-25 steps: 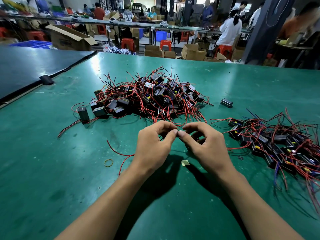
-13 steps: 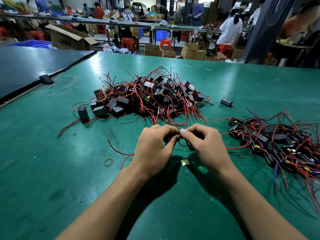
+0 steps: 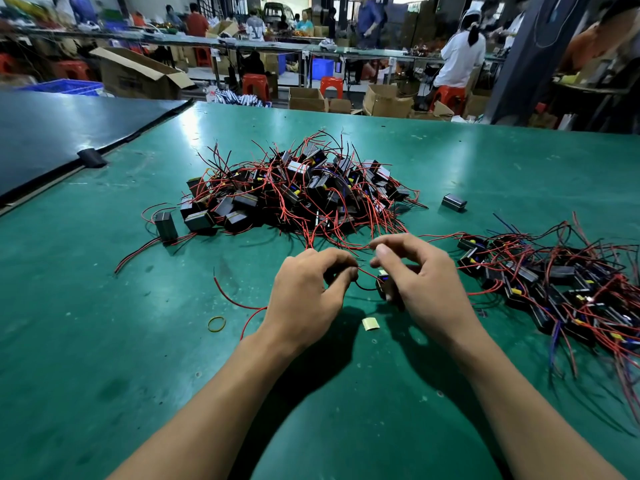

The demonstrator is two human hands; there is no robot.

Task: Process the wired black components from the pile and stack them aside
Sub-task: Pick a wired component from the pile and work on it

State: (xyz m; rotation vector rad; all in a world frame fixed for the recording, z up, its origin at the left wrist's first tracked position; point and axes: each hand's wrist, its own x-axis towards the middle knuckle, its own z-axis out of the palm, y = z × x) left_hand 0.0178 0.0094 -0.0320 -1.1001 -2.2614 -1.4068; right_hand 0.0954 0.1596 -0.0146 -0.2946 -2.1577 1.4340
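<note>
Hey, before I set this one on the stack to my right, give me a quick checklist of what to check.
1. Component held: ok, the right hand grips a black component.
2. Wire controlled: ok, the left hand pinches its red wire.
3. Wire free of the pile: cannot tell, pile wires lie close to the fingertips.
4. Work on it finished: cannot tell, fingers hide most of it.
5. Side stack reachable: ok, it lies just right of the right hand.
6. Stray bits removed: not ok, a yellow scrap and rubber band lie on the table.
</note>
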